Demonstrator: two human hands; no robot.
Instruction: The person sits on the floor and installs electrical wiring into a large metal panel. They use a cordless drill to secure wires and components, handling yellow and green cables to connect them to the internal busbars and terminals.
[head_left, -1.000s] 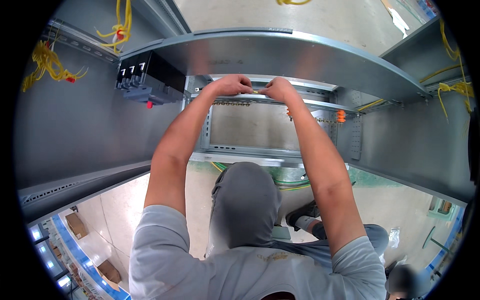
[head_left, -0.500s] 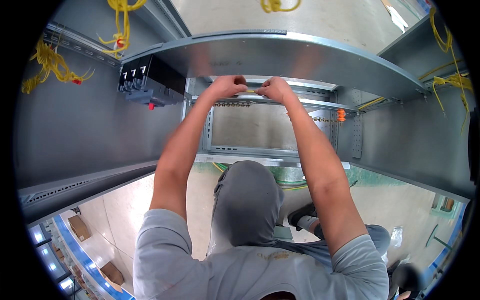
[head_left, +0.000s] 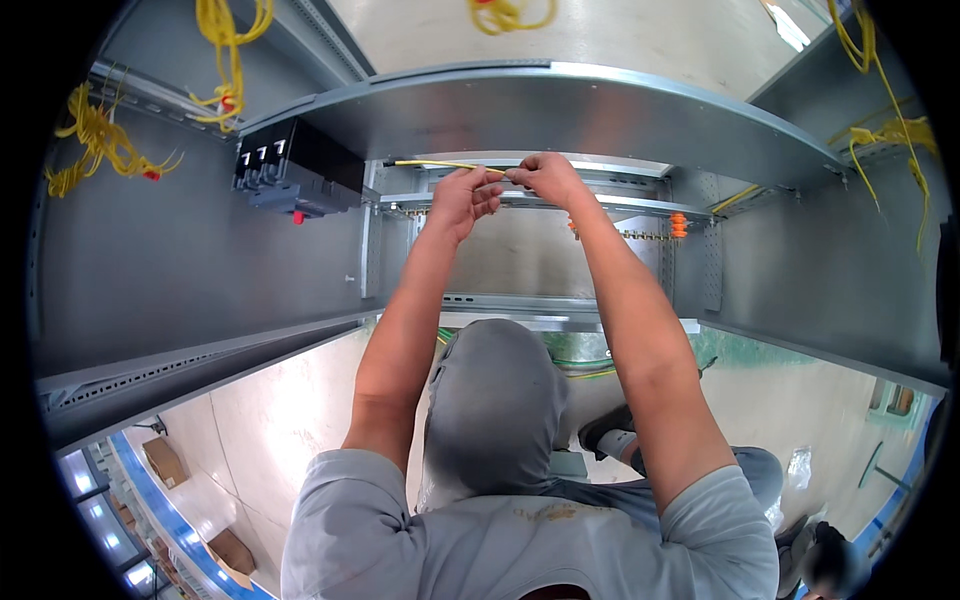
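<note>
A thin yellow wire with a black end runs sideways under the upper metal panel. My right hand pinches its right part between thumb and fingertips. My left hand is just below the wire, palm turned up and fingers apart. Its fingertips are at the wire, though whether they touch it is hard to tell. Below both hands runs a metal rail of the cabinet frame, with a toothed brass-coloured strip and an orange insulator to the right.
A black and grey circuit breaker with a red button is mounted at the left. Bundles of yellow wire hang on both sides. The curved-looking upper panel spans above the hands. Cardboard boxes lie on the floor at lower left.
My left hand has moved down and turned palm up, its fingers opening. More of the yellow wire and its black end now show to the left. My right hand keeps its pinch.
</note>
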